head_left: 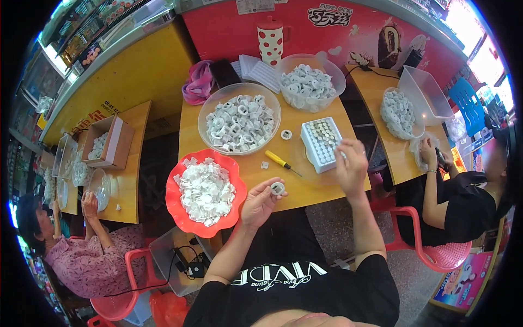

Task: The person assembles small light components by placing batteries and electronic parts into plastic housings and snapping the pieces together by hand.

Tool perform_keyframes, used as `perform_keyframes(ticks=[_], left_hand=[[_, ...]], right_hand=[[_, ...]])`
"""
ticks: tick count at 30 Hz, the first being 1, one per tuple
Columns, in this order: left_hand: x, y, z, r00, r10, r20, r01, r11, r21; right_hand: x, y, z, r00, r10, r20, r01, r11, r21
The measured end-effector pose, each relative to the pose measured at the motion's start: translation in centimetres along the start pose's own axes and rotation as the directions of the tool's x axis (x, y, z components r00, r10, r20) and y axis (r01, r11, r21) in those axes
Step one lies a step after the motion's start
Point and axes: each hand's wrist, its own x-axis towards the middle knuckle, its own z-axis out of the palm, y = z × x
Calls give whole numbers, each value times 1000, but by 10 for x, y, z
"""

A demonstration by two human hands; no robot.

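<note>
My left hand (260,204) is closed on a small round white plastic part (277,188) with a dark opening in its middle, held over the table's front edge. At the right, my right hand (352,165) has its fingers bent together beside a white tray (315,150) of silver button cells (321,131); what it pinches, if anything, is too small to make out. Between my hands lies a yellow-handled screwdriver (277,158). Near it are another round white part (286,134) and a small white piece (265,165). A red scalloped bowl (174,210) of small white pieces stands by my left hand.
Behind these stand a clear bowl (203,124) and a clear tub (339,84), both filled with white plastic parts. A polka-dot tumbler (271,43), a pink cloth (198,83) and white trays (260,72) are at the back. People work at side tables left and right.
</note>
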Motion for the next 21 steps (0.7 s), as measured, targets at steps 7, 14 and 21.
perform_keyframes(ticks=[7, 14, 21], left_hand=[[5, -7, -10, 999, -24, -27, 23, 999, -36], [7, -8, -14, 1000, -10, 0, 10, 996, -91], [4, -7, -11, 1000, 24, -16, -26, 996, -81]], right_hand=[[24, 16, 11, 978, -1, 206, 81, 923, -377], [22, 17, 16, 976, -30, 214, 109, 923, -369], [12, -5, 14, 972, -41, 233, 81, 983, -166]])
